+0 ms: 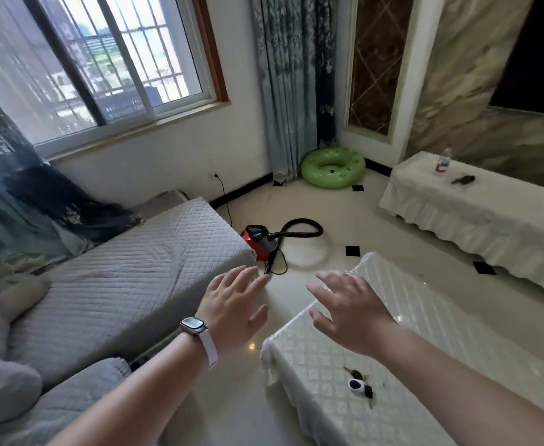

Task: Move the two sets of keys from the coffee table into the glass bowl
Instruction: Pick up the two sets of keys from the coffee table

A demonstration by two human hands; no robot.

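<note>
A set of keys [360, 385] with a white and dark fob lies on the white quilted coffee table [425, 346] at the lower right. My right hand [351, 309] hovers above the table's near corner, fingers spread, holding nothing, some way beyond the keys. My left hand [232, 305], with a watch on the wrist, is spread open over the floor gap between sofa and table. A second set of keys and the glass bowl are not visible.
A grey quilted sofa [129, 284] fills the left. A red vacuum cleaner [261, 241] with hose stands on the tiled floor ahead. A cloth-covered bench [476, 217] at the right holds a bottle [443, 162] and a dark object [463, 179]. A green swim ring [332, 167] lies in the corner.
</note>
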